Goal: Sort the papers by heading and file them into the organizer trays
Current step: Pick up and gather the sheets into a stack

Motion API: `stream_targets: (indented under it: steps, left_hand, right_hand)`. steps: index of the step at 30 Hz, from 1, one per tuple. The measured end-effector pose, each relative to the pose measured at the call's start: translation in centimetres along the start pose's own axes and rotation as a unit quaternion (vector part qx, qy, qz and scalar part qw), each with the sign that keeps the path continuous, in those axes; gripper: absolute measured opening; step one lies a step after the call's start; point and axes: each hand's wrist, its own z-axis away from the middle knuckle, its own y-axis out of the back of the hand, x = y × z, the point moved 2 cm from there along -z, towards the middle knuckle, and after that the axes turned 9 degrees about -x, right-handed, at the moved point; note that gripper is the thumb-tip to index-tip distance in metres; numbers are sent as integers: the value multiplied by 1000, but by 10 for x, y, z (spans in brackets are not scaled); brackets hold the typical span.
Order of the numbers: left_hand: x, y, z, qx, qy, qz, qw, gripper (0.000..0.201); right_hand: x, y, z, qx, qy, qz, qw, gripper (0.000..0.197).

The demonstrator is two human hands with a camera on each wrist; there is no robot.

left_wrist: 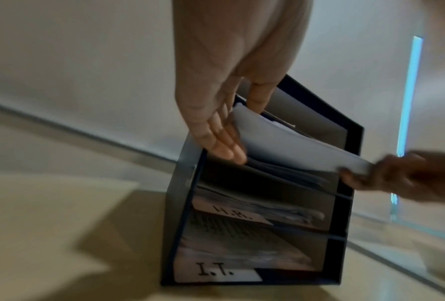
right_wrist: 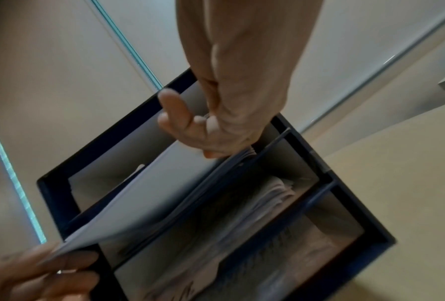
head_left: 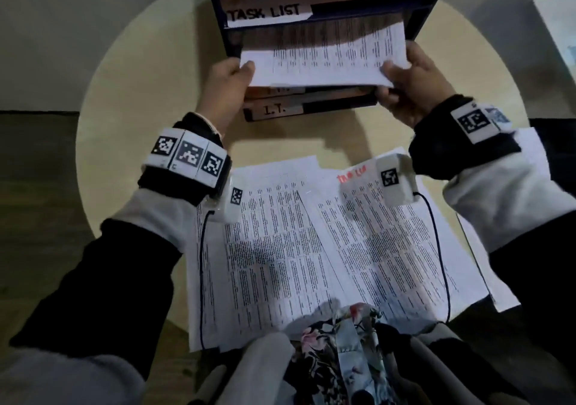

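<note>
A dark blue organizer [head_left: 420,21] stands at the far side of the round table [head_left: 124,93]. Its front labels read TASK LIST [head_left: 265,13] and I.T. [head_left: 274,110]. I hold one printed sheet [head_left: 324,58] half inside the slot just below the TASK LIST label. My left hand [head_left: 240,74] pinches its left corner, thumb on top. My right hand [head_left: 389,77] pinches the right corner. The left wrist view shows this sheet [left_wrist: 293,142] above the H.R. label [left_wrist: 231,211]. Trays below hold filed papers [right_wrist: 255,203].
Two overlapping piles of printed sheets [head_left: 271,248] lie on the table's near side; the right pile [head_left: 389,242] has a red handwritten heading. More paper [head_left: 486,248] pokes out under my right sleeve. A pale flat object [head_left: 558,30] sits far right.
</note>
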Motion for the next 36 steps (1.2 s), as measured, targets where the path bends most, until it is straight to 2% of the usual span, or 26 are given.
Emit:
stream_targets:
  steps: [2,4,7,9,11,14,16,20,23,25,28,30,32,34,36]
  left_hand:
    - [7,0,3,39,-36,-61,997,16]
    - [13,0,7,87,-81,-176,977,18]
    - [17,-1,12,147,-164,-361,906,28]
    - [22,-6,15,148,-204,-396,883,28]
    - [22,-10,12,106,-212,-424,874,30]
    - [13,-15,-3,-8,-144,-494,858,42]
    - [9,-17,-11,-56,-124,-507,851,47]
    - [7,-20,-22,-79,-83,-476,872,51]
    - [7,-23,-29,-92,-40,-461,882,55]
    - [7,-25,-29,-93,-37,-463,881,53]
    - [2,-24,-21,-84,-83,-436,892,48]
    - [-8,-21,-6,-49,-119,-369,921,41]
    - [-24,-18,16,21,-111,-286,951,34]
    - [-45,-13,33,82,-50,-233,968,30]
    - [-70,-8,45,121,26,-227,966,30]
  right_hand:
    - [-8,-2,-17,14,-4,-19,1000,24]
    - [-13,-4,-31,28,-11,-33,999,16]
    - [-15,-5,-47,74,-8,-45,996,18]
    - [-16,-6,-54,113,1,-13,994,20]
    - [-19,-6,-59,155,0,52,987,20]
    - [-21,-8,-66,178,-26,110,978,19]
    - [-17,-7,-72,183,-63,152,969,21]
    - [-12,-2,-78,224,-95,253,936,25]
    - [-16,-7,-76,203,-109,333,914,16]
    - [-18,-5,-74,172,-105,347,916,18]
    - [-15,1,-65,146,-89,343,924,29]
    - [-9,3,-54,155,-50,348,923,29]
    - [3,1,-38,174,6,355,918,24]
    - [22,-6,-20,172,33,358,917,41]
    - [42,-18,-4,121,23,375,919,43]
